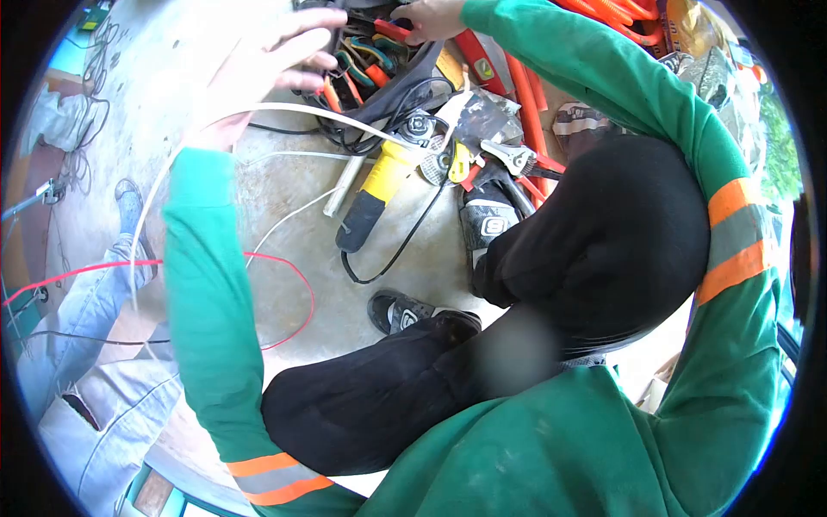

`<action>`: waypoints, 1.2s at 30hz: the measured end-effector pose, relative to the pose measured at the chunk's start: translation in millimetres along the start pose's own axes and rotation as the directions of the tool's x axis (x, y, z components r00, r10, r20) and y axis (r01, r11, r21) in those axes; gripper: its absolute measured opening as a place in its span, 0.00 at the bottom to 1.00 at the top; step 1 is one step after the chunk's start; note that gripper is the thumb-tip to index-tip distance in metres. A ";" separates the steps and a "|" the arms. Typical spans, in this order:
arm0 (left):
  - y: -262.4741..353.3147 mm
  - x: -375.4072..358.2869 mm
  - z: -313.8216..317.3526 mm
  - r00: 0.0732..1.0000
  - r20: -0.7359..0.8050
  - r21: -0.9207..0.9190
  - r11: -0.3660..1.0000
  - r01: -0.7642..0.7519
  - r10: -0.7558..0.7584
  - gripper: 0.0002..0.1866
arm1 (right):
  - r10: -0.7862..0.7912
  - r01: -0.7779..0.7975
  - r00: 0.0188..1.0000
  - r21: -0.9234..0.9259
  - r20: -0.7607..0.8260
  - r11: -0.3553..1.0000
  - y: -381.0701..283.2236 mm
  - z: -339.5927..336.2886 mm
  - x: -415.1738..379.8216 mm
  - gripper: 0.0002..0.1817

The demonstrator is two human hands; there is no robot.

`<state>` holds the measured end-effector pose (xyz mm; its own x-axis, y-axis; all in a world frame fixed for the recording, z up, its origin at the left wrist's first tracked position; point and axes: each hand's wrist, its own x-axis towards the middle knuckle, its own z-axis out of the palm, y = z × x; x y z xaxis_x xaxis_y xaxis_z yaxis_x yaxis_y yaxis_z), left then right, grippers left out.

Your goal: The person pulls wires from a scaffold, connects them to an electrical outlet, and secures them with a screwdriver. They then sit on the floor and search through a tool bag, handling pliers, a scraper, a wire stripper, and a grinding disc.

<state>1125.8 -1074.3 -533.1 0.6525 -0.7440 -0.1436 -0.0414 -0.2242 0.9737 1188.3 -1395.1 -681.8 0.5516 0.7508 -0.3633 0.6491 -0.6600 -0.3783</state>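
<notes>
My left hand (280, 56), partly blurred and overexposed, is raised with fingers spread beside a dark tool bag (419, 79). A white cable (301, 109) runs past its wrist. My right hand (433, 19) is at the far side of the bag, its bent fingers closed on a red tool handle (392, 31); the tool's working end is hidden. Several pliers (351, 65) with blue and orange grips stick out of the bag. Nearer to me, a yellow and black angle grinder (376, 191) lies on the concrete floor with its black cord curled beside it.
Red-handled locking pliers (510, 158) lie by my shoe (489, 226). A red spirit level (481, 62) and orange tubes (525, 103) are to the right. A red wire (301, 274) loops across the floor. Another person's jeans-clad leg (108, 422) is at left.
</notes>
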 end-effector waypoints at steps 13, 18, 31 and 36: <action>-27.1 -76.6 -42.2 0.680 0.477 -0.065 0.749 0.659 -0.557 0.23 | 0.186 -0.285 0.821 0.105 0.539 0.953 49.9 51.5 -62.4 0.17; -39.3 -95.4 -40.1 0.646 0.393 -0.086 0.673 0.735 -0.655 0.18 | 0.437 -0.495 0.689 -0.066 0.578 0.867 -63.4 20.3 -66.2 0.15; -101.4 -267.4 -179.7 0.865 -0.492 -0.710 0.618 -0.338 -0.093 0.15 | 0.345 -0.576 0.679 0.179 0.648 0.798 -40.0 52.6 -71.2 0.08; -99.4 -266.7 -201.1 0.480 -0.877 -0.427 0.490 -0.760 -0.019 0.15 | 0.467 -0.601 0.739 0.161 0.486 0.783 -45.9 52.6 -70.2 0.11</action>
<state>1108.0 -727.0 -556.0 0.9776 0.1993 0.0675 -0.1934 0.7240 0.6622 1092.2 -1418.9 -683.8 0.4562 0.2330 -0.8588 0.0922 -0.9723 -0.2148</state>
